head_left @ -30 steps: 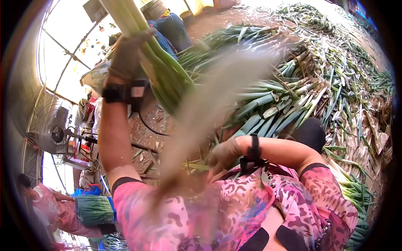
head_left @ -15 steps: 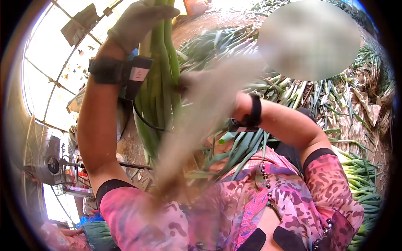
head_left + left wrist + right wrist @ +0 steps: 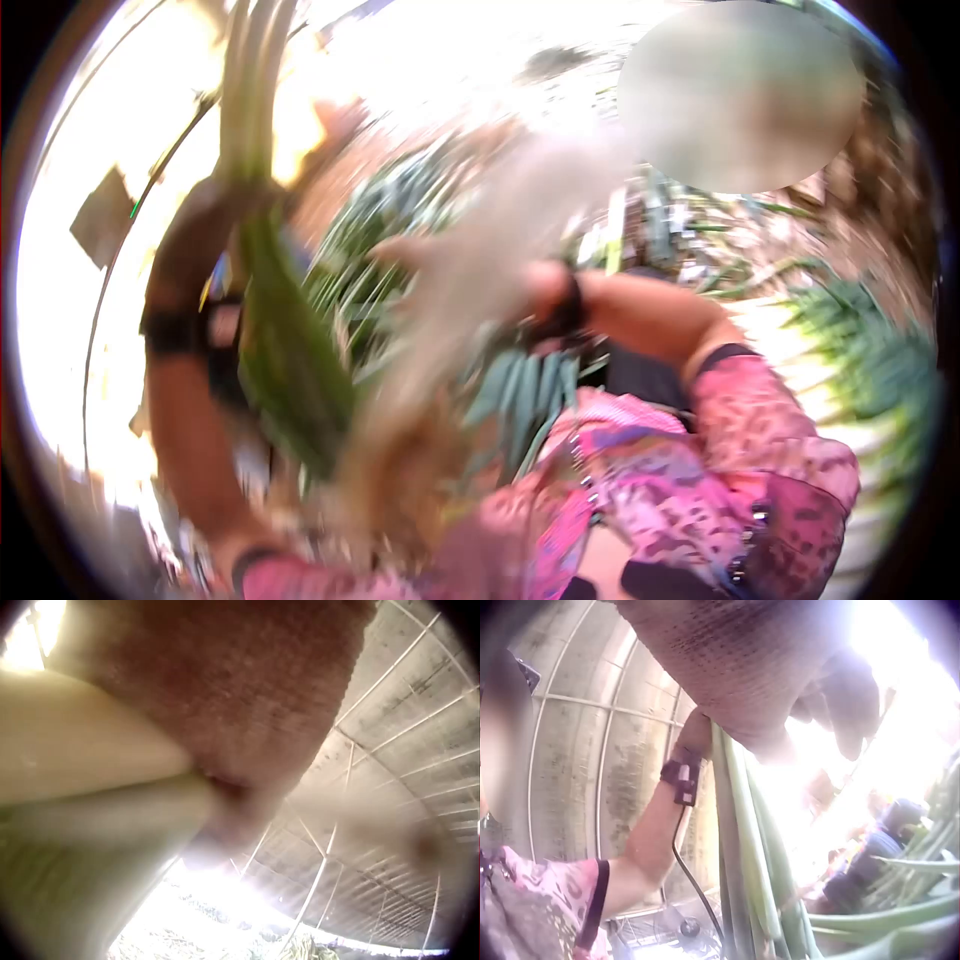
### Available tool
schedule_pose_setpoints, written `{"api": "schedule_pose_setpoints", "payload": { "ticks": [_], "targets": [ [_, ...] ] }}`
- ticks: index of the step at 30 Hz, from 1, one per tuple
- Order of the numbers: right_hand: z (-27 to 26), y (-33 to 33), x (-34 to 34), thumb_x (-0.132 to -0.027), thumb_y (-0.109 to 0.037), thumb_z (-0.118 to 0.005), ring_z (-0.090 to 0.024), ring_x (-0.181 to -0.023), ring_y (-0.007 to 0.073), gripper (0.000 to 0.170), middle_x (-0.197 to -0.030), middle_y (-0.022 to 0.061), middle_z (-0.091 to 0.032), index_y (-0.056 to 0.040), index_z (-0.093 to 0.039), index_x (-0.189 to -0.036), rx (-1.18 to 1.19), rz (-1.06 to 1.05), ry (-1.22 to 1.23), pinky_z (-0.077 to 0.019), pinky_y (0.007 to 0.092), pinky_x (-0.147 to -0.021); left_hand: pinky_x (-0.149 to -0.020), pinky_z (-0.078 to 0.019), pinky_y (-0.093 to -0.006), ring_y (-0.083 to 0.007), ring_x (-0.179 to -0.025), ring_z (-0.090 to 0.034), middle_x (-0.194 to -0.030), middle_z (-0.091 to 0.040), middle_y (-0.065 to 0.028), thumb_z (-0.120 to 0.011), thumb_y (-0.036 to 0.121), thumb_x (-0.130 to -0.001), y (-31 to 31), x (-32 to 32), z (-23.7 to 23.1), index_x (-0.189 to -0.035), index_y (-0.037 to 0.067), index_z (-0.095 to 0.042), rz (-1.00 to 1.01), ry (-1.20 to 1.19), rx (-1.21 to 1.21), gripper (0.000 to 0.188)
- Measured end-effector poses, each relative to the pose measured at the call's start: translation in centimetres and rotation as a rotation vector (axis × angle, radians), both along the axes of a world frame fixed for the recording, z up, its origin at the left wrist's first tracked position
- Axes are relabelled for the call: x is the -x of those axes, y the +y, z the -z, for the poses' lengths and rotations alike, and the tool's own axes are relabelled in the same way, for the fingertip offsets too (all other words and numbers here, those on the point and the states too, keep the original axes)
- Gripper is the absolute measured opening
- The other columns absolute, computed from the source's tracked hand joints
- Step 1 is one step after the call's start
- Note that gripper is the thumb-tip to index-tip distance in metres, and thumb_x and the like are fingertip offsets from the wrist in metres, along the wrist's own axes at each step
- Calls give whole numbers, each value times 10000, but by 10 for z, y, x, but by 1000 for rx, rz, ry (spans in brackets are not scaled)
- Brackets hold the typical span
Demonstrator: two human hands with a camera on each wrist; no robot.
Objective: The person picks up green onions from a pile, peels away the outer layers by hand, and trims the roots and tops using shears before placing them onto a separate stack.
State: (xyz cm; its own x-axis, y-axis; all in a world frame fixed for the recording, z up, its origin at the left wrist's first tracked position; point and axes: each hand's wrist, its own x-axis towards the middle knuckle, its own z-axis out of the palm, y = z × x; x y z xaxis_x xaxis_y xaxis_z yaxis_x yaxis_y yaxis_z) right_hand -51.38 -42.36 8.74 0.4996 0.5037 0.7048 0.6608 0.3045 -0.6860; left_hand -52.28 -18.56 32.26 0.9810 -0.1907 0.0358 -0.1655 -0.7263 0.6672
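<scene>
My gloved left hand [image 3: 215, 215] is raised at the left of the head view and grips a bundle of leeks [image 3: 290, 360]. Pale stalks rise above the fist and green leaves hang below it. Close up in the left wrist view, the glove [image 3: 232, 690] wraps around the thick stalks [image 3: 82, 742]. My right hand [image 3: 400, 252] is partly hidden by a pale smear across the head view. In the right wrist view that gloved hand [image 3: 742, 667] has its fingers extended and loosely bent, near the hanging leeks [image 3: 742, 832], with nothing seen held.
Leeks lie heaped on the ground [image 3: 370, 250] ahead. More leeks, pale ends aligned, are stacked at the right [image 3: 870, 340]. A ribbed roof [image 3: 405, 750] arches overhead. Blue bags [image 3: 877, 855] and a fan [image 3: 690, 928] show in the right wrist view.
My left hand, still gripping the leeks, has shifted left in the head view, whose scene has swung and blurred. My right hand has come up from near my lap.
</scene>
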Motion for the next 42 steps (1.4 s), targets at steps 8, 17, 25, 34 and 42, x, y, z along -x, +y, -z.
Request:
{"api": "schedule_pose_setpoints", "payload": {
  "ticks": [8, 17, 25, 34, 42],
  "targets": [
    [-72, -74, 37, -809, -187, -638, -588, -1112, 371, 414, -1168, 214, -599, 4, -590, -1173, 120, 935, -1002, -456, 482, -966, -645, -543, -405, -306, -688, -686, -776, -708, -119, -659, 247, -805, -77, -70, 77, -831, 86, -676, 868, -612, -1165, 164],
    [-36, -201, 43, -722, -271, -714, -697, -872, 359, 416, -898, 168, -705, -85, -645, -1088, 668, 962, 74, -544, 453, -783, -698, -527, -464, -318, -801, -716, -856, -722, -105, -613, 167, -829, -257, -36, 95, -978, 150, -657, 832, -765, -1230, 156],
    [-91, -324, 184, -757, -303, -740, -678, -753, 262, 357, -846, 120, -695, -45, -683, -998, 261, 1461, 335, -571, 367, -733, -1140, -356, -477, -333, -1377, -427, -1485, -476, -114, -740, 133, -770, -372, 26, 17, -1458, 166, -486, 766, -1833, -432, 734],
    [49, -433, 523, -915, -374, -658, -662, -983, 228, 390, -1157, 149, -673, -74, -688, -1163, 317, 2356, 542, -533, 300, -805, -1002, -478, -462, -377, -1195, -566, -1295, -591, -197, -792, 163, -760, -357, -83, 171, -1320, 52, -562, 1119, -800, -254, 616],
    [172, -432, 589, -953, -255, -618, -656, -1043, 265, 408, -1221, 156, -673, -41, -627, -1301, 211, 2369, 1126, -522, 320, -898, -781, -522, -342, -201, -830, -656, -892, -714, -97, -733, 241, -830, -297, -170, 379, -1008, -15, -677, 1118, 62, -227, 317]
  ]
}}
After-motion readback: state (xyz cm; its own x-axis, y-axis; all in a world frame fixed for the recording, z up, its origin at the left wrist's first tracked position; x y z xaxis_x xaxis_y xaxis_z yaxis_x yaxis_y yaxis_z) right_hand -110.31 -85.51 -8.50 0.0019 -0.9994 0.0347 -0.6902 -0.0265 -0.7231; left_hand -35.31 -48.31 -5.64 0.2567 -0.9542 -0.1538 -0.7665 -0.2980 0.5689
